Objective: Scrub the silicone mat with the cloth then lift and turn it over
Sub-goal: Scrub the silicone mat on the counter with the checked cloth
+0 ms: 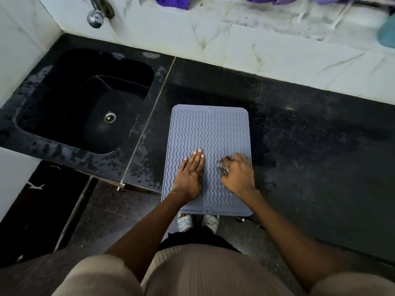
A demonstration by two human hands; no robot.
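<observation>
Scrubbing under way: left hand (pixel 190 175) flat, fingers spread, pinning mat (pixel 210 133) at counter (pixel 310 146) front edge; right hand (pixel 238 174) clutches cloth (pixel 223 167) (flip pending).

Viewpoint: one wide-angle camera on the person's head, looking steeply down and forward.
Nearness: close; forearms enter from 6 o'clock.
Coverage: counter (pixel 299 146) at centre, sink (pixel 85 99) at 10 o'clock, wall (pixel 235 39) at 12 o'clock.
Shared view: none, single camera.

Black counter (pixel 310 146), sink (pixel 85 99), marbled wall (pixel 256 45)
</observation>
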